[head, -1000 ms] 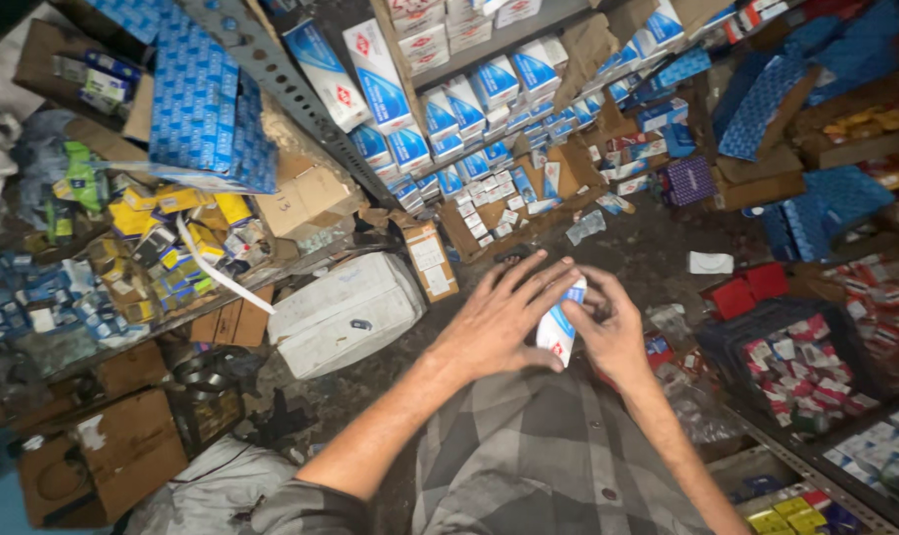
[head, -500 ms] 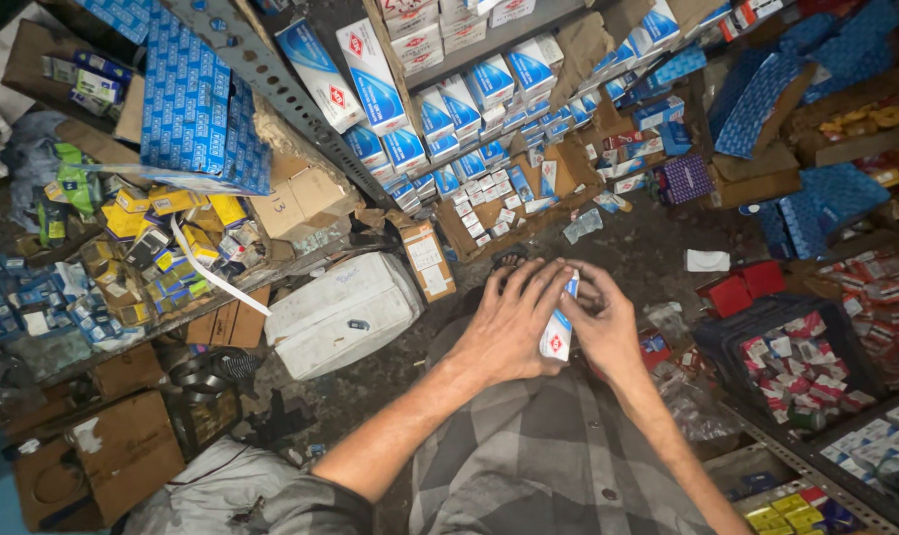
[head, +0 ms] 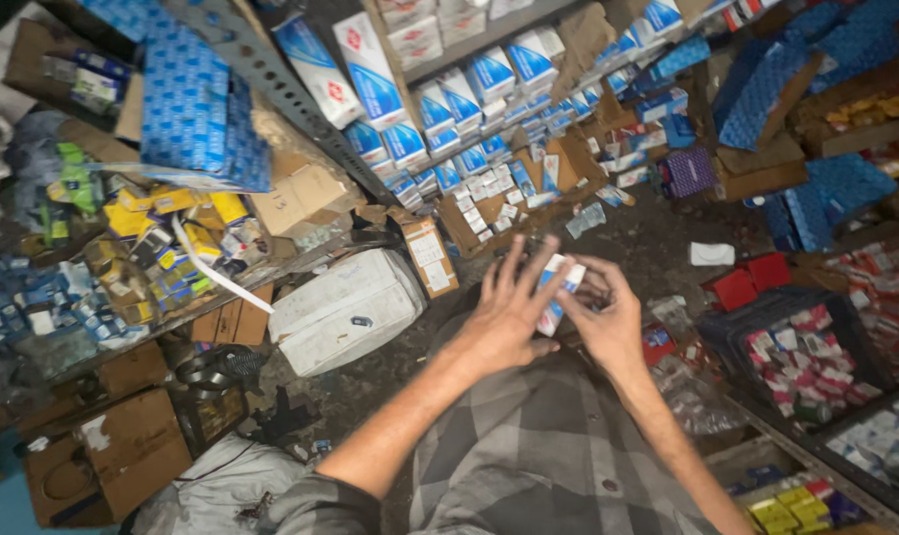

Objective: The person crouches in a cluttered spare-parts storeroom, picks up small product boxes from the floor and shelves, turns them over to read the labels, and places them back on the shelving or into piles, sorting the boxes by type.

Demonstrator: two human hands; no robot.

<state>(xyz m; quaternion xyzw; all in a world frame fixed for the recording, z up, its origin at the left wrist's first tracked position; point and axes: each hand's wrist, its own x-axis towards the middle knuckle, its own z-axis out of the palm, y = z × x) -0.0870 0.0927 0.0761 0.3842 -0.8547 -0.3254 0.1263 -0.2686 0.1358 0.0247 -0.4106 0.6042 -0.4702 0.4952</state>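
Both hands grasped a small white-and-blue cardboard box [head: 557, 293]: left hand [head: 506, 315] at its nine o'clock, fingers spread; right hand [head: 602, 319] at three o'clock, fingers curled.

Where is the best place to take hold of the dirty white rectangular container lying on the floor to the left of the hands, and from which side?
Probably by its two long edges, coming from above. The white container lies flat with its broad face up, and a brown carton stands against its far end, while cardboard boxes crowd the near end. The long sides look freest. Both hands would suit its width; the left hand is nearest.
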